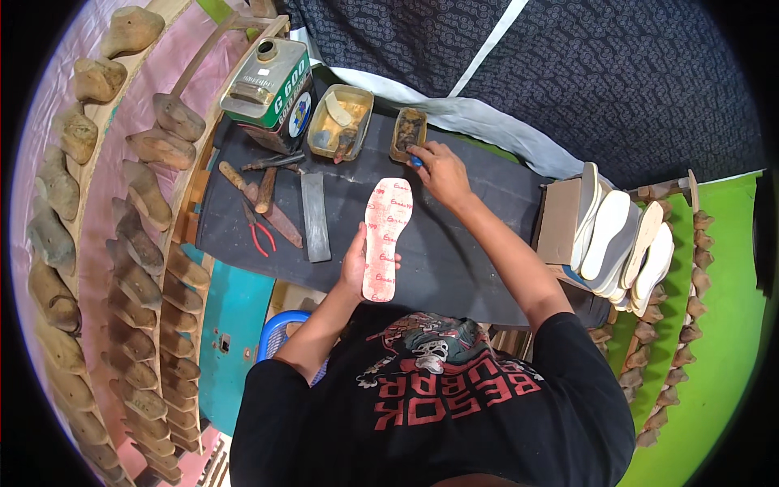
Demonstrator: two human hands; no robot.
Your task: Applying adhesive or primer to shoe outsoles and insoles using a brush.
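Observation:
In my left hand (355,261) is a pale shoe insole (388,231) with red print, held upright over the near part of the dark work table (466,235). My fingers wrap its edge from behind. Farther off, my right hand (443,173) grips a small tool with a blue handle (416,161). The tool's working end is hidden at a small, brown-stained tub (396,152) with dark contents. Left of that tub stands a larger yellowish tub (370,101), holding pale scraps and brownish pieces.
A metal can (267,101) stands back left. Near it lie a hammer (268,188), red-handled pliers (260,233) and a flat grey bar (316,217). Stacked insoles (607,231) lean beside a cardboard box (558,219) at right. Wooden shoe lasts (146,193) line racks on the left.

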